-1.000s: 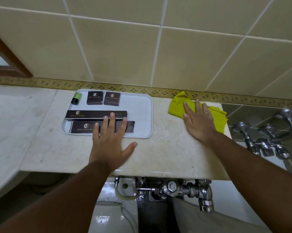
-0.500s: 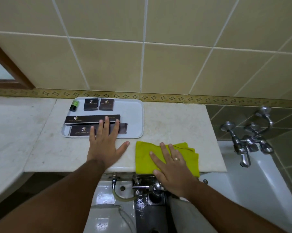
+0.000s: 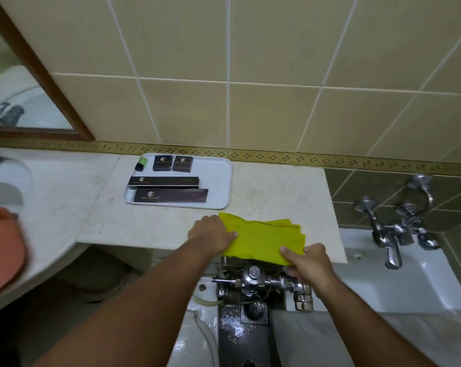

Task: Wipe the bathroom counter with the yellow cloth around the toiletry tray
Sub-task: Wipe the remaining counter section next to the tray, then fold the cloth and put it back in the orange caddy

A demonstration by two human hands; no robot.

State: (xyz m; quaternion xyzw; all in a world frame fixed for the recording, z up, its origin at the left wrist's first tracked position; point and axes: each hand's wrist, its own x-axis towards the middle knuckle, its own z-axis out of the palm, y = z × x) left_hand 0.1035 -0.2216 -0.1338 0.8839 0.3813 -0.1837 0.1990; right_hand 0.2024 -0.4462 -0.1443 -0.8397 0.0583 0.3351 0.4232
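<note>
Presently, both hands pinch the yellow cloth (image 3: 261, 238) at the counter (image 3: 277, 192) front edge, left hand (image 3: 210, 234) on its left end, right hand (image 3: 307, 258) on its near corner, the toiletry tray (image 3: 218, 181) beyond the left hand; light and limp, it likely handles best gripped by its edges.

Both bare forearms reach forward from the bottom edge. The left hand (image 3: 210, 234) lies knuckles up, fingers curled onto the left edge of the folded yellow cloth (image 3: 263, 238). The right hand (image 3: 307, 260) pinches its near right corner, thumb on top, the other fingers apparently tucked beneath.
</note>
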